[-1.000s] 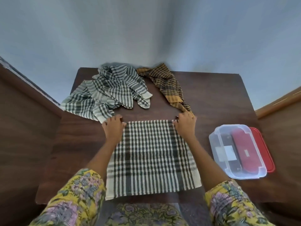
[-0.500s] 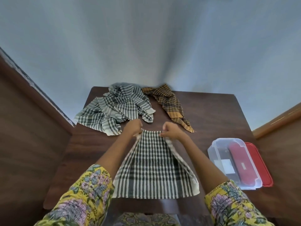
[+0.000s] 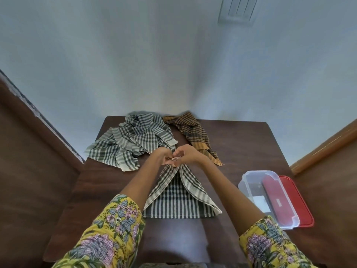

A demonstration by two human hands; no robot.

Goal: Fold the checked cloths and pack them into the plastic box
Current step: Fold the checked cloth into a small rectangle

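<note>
A black-and-white checked cloth (image 3: 178,200) hangs from both hands above the dark wooden table (image 3: 108,200), its near edge still lying on the wood. My left hand (image 3: 162,156) and my right hand (image 3: 185,155) pinch its two far corners, brought together so the hands touch. A heap of grey-green checked cloths (image 3: 133,138) lies at the far left. A brown-and-orange checked cloth (image 3: 195,132) lies at the far middle. The clear plastic box (image 3: 251,182) stands open at the right, apart from both hands.
The red lid (image 3: 297,202) lies under and beside the box near the table's right edge. A red object (image 3: 278,202) and a white piece show through the box. A pale wall stands behind the table, and brown wooden panels flank it.
My hands lifted the cloth's far corners off the table and drew them together until they met. The cloth went from flat to tent-shaped. The camera tilted up.
</note>
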